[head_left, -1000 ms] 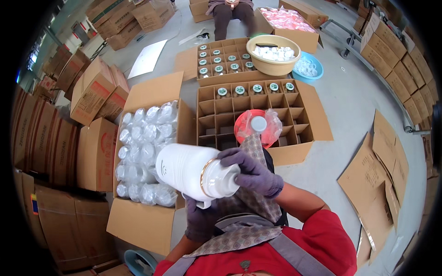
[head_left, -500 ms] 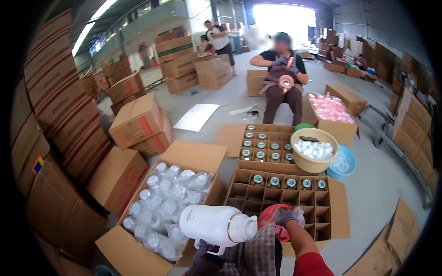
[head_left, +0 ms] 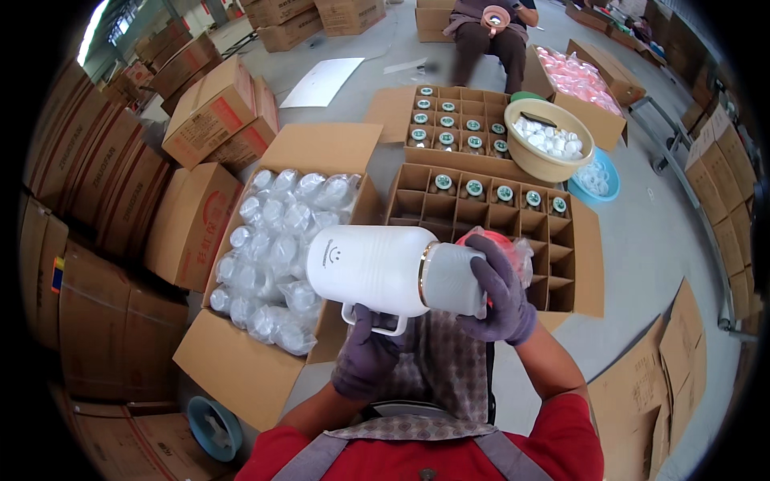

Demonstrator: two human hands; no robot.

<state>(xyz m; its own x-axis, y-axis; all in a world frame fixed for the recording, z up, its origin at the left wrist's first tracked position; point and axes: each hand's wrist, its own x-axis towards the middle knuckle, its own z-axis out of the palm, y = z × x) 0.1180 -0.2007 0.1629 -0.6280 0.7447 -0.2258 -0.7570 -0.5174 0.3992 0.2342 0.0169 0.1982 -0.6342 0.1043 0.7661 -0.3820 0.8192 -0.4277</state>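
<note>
While the gloved left hand (head_left: 367, 361) is clamping its fingers on the loop handle (head_left: 377, 326) of the white vacuum jug (head_left: 369, 268), the gloved right hand (head_left: 501, 297) is gripping the frosted cup (head_left: 451, 278) at its neck end with bent fingers. Sideways in the air, the jug is hanging before the patterned apron (head_left: 429, 357) — likely stiff, fairly weighty, slick-walled — with the handle and cup probably offering the surest hold.
</note>
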